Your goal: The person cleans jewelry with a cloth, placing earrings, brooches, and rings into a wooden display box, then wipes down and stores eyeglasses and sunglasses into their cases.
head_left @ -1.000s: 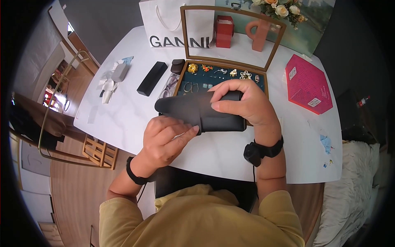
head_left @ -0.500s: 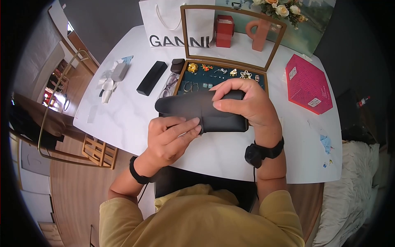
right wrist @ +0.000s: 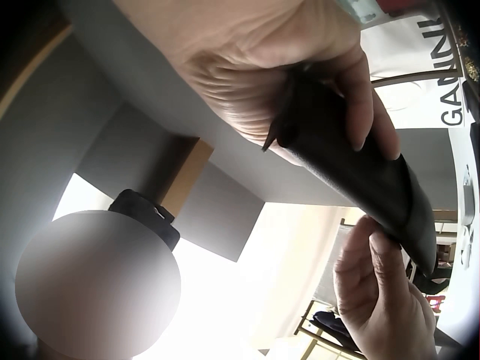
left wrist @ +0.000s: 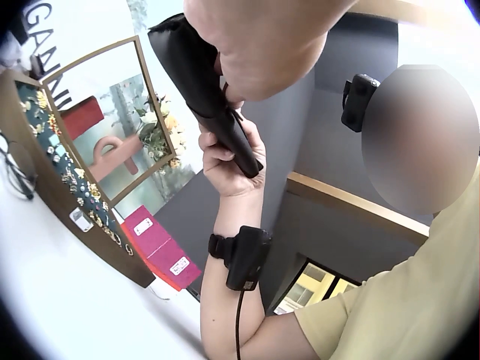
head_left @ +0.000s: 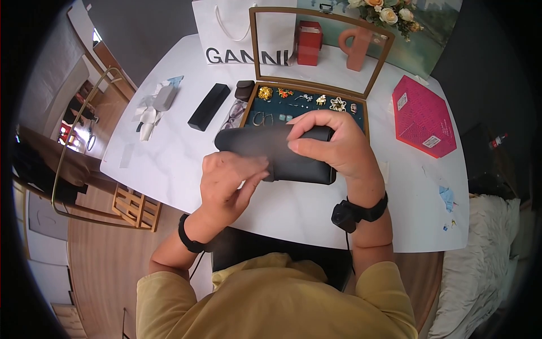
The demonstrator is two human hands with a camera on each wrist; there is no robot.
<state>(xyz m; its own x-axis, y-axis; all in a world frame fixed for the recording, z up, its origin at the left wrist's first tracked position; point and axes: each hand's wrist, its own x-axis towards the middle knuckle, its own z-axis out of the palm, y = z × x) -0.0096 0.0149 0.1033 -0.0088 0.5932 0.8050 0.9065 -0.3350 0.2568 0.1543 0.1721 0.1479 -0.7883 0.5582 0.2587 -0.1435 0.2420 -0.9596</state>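
A black glasses case [head_left: 305, 169] with a long flap and a narrow band is held up over the front of the table. My right hand [head_left: 344, 141] grips its right end, thumb in front and fingers over the top edge; the right wrist view shows two fingers curled over the case [right wrist: 345, 150]. Beneath the case, the fingertips and thumb of my left hand [head_left: 226, 183] pinch at its lower edge by the band. That left hand [right wrist: 382, 300] shows bent fingers close against the case in the right wrist view.
Behind the case stands a jewellery display box [head_left: 367, 116] with its glass lid [head_left: 313, 51] raised. Eyeglasses [head_left: 234, 114], a long black box [head_left: 209, 107] and a small dark pouch [head_left: 244, 90] lie left of it. A pink box [head_left: 423, 116] is at the right, a white paper bag [head_left: 226, 34] behind.
The fingers of my left hand have drawn up and bent more at the band, blurred by motion. The case has tilted slightly, its right end a little lower; my right hand keeps its grip.
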